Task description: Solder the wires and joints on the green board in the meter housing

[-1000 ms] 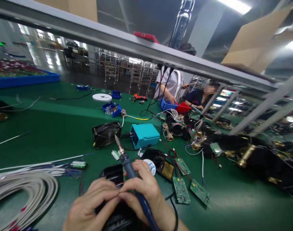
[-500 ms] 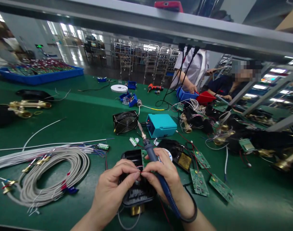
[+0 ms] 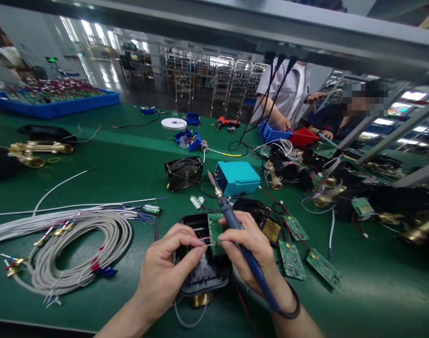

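Observation:
My left hand pinches a thin wire between thumb and forefinger, over an open black housing. A soldering iron lies across my right hand, its tip pointing up and away. The thumb and forefinger of that hand are also at the edge of a green circuit board, which stands over the housing; whether they grip it I cannot tell. A brass fitting and a grey cable loop show at the housing's near end.
A fan and a teal soldering station stand beyond my hands. Coiled grey cables lie to the left, loose circuit boards to the right. Past the bench's far right, a person's hand touches a blue bin.
My hands have moved apart; the right fingers have shifted right to the board's edge. More of the board shows, and the iron has swung a little rightward. My left hand stays near the wire.

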The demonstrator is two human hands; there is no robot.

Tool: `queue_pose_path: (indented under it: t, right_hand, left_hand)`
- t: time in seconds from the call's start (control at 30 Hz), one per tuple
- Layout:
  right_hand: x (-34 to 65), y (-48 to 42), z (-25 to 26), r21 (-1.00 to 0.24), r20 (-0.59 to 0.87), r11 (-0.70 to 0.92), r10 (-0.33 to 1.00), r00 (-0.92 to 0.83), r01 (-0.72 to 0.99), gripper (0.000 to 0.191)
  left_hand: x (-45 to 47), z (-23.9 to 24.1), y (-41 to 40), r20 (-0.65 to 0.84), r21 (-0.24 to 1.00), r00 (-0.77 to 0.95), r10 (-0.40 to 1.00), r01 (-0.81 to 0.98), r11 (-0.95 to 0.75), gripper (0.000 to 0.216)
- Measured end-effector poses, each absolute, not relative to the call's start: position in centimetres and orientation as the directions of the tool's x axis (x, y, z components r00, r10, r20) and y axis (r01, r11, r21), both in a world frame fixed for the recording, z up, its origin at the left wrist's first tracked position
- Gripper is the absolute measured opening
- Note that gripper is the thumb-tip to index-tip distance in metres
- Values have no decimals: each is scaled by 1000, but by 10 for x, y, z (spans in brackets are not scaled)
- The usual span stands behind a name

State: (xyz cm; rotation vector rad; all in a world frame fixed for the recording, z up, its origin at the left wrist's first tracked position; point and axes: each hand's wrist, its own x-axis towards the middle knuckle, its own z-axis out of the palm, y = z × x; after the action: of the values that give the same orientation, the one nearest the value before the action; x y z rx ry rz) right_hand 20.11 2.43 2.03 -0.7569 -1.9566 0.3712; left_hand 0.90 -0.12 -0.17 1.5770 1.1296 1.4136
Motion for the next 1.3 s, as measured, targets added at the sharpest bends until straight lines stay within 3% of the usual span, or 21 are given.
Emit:
queue_pose_path:
  t: [0.17,0.3,0.47,0.8,1.3]
  right_hand:
    - [224,18,2,-696,658,632,752,-50,342,32]
    - [231,21,-15,-808,589,568,772,239,158,23]
    - [229,28,-9,-811,515,583,743,427,-37,21]
    - [225,25,5,-865,269,452,785,558,-219,30]
    - [223,17,2,-856,343,477,811,474,-197,24]
  left_hand:
    - [8,6,4,462,843,38,886,292,-452,10]
    - [10,6,8,475,794,94,875,384,-472,12]
    - [10,2,12,407,826,164,899,355,-438,13]
    - [6,-1,16,427,799,204,881,370,-473,11]
    - [6,-3,17,456,788,197,868,363,-497,12]
